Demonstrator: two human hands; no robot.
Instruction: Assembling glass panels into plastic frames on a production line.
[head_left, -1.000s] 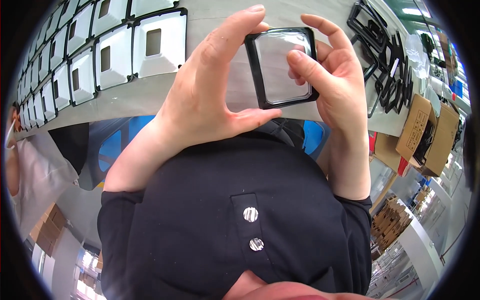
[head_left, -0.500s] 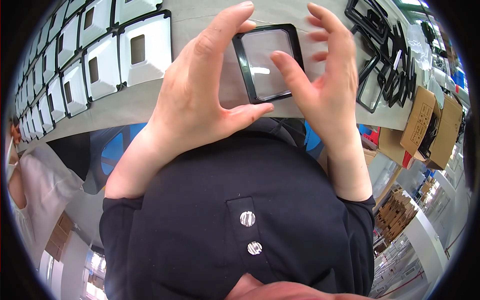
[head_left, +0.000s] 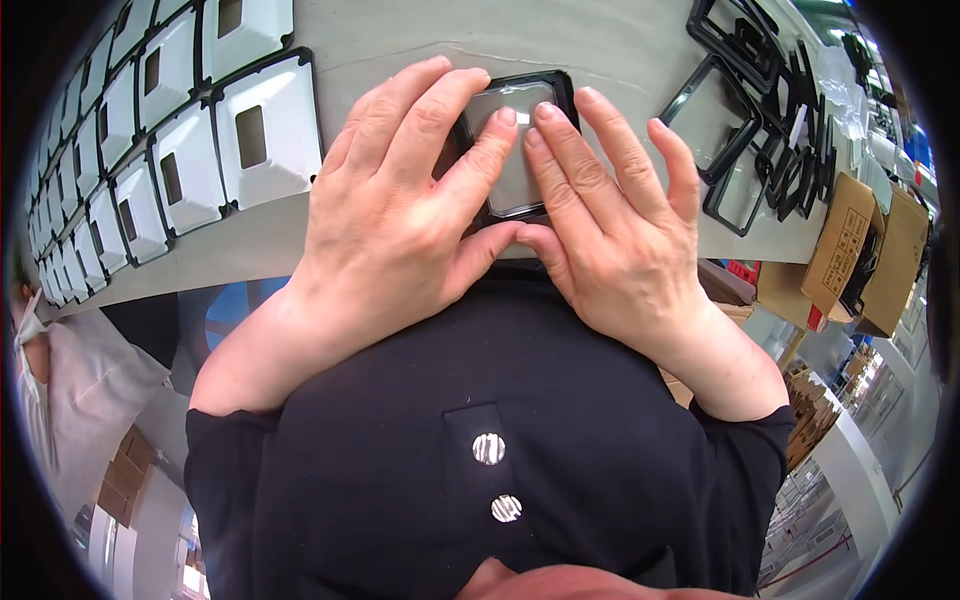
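A rectangular black frame with a clear pane (head_left: 522,94) lies on the table in front of me. My left hand (head_left: 390,195) is over its left side, fingers stretched out, with the index fingertip at the pane. From the right, my right hand (head_left: 622,215) reaches across the frame, its fingers extended and resting on or just above the pane. Both thumbs point inward, and their tips nearly meet at the near edge. The hands cover much of the frame's left and right sides. Neither hand is closed around anything.
Rows of white trays with black rims and rectangular openings (head_left: 268,125) fill the left of the grey table (head_left: 400,38). Loose black frames (head_left: 745,120) are heaped at the right. Beyond the right edge stands an opened cardboard box (head_left: 845,245). Someone in pale clothing (head_left: 90,380) is at far left.
Both hands have come down and inward over the frame; the right fingers have moved left onto the pane. The frame appears slightly lower and to the left.
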